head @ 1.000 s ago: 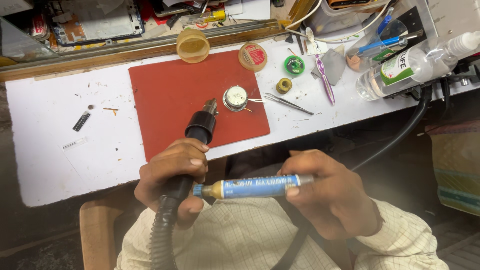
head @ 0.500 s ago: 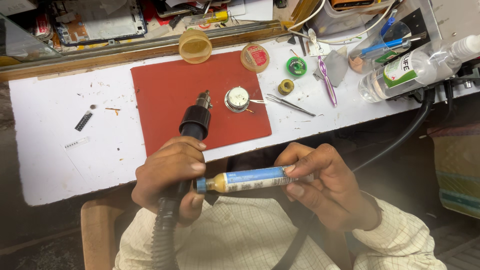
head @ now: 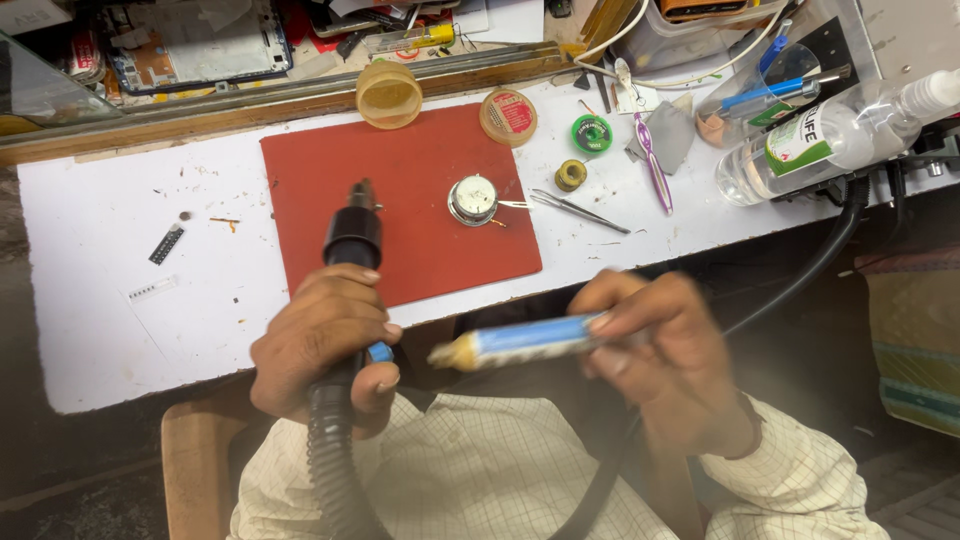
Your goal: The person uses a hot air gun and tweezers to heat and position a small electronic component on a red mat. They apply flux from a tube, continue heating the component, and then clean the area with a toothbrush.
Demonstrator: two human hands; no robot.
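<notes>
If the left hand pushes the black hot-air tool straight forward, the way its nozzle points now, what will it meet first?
The left hand aims the hot-air tool up over the red mat. The first thing in that line looks to be the yellowish round container at the mat's far edge, though depth is unclear.

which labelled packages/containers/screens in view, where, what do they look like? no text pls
Tube: in right hand, blurred, blue label, yellowish cap.
Clear bottle: lying at the bench's right end, green-and-white label.
Round tin: at the red mat's top right corner, tan rim, red label.
Phone with its screen removed: top left shelf, insides showing.
Left hand: holds a black hose handpiece, no label seen.
</notes>
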